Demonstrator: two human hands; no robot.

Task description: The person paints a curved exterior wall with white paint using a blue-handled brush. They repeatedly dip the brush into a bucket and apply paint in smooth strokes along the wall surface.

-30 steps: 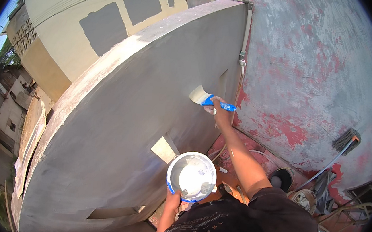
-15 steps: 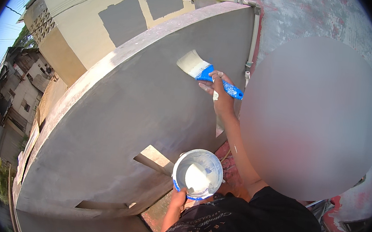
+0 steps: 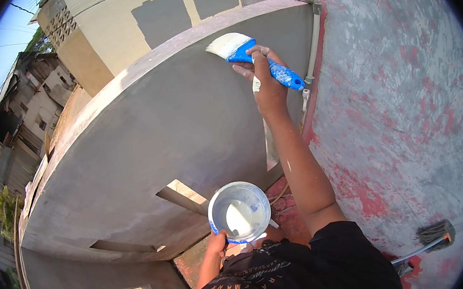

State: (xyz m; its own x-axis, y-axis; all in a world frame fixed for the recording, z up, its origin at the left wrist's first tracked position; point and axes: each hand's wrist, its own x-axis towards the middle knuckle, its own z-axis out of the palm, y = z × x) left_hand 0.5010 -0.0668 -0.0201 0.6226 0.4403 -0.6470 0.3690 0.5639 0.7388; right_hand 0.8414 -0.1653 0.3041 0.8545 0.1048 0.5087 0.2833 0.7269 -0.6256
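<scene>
My right hand (image 3: 266,78) is closed round the blue handle of a wide paintbrush (image 3: 235,48). White paint coats its bristles, which meet the grey wall (image 3: 131,146) just below the wall's top edge; whether they press on it I cannot tell. Dried paint marks my right hand and forearm. Low in the middle, my left hand (image 3: 217,242) grips the rim of a paint bucket (image 3: 264,217) in front of my body. White paint (image 3: 240,218) lies inside the bucket, and its inner sides are smeared.
Slot openings (image 3: 182,195) pierce the grey wall. A pale pipe (image 3: 314,41) runs down the corner beside a peeling grey and red wall (image 3: 388,137). At the right a broom (image 3: 436,234) leans by that wall. Beyond stands a cream building (image 3: 109,27) with grey patches.
My right hand has carried the brush up and to the left, toward the wall's top edge. The bucket sits slightly further left in view. The broom at the right has come into sight.
</scene>
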